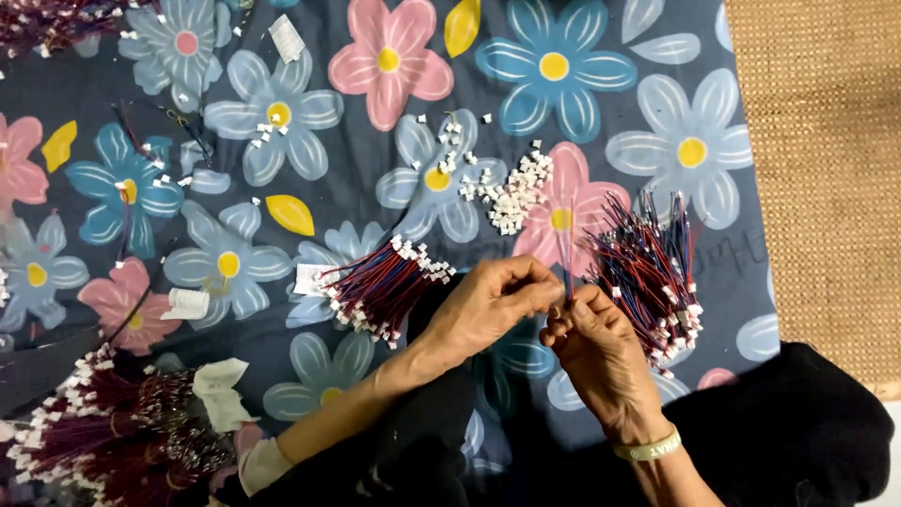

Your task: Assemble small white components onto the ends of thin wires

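Two hands meet at one upright wire (567, 246): your left hand (488, 305) and right hand (601, 347) pinch its lower end, just right of the white connector pile (511, 192).

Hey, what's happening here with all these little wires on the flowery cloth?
A person works over a flowered cloth. The left hand and right hand meet at a thin wire lead, pinching it between the fingertips. A bundle of red and blue wires lies beside the right hand, a bundle with white plugs beside the left. Loose white connectors sit in a pile above the hands.
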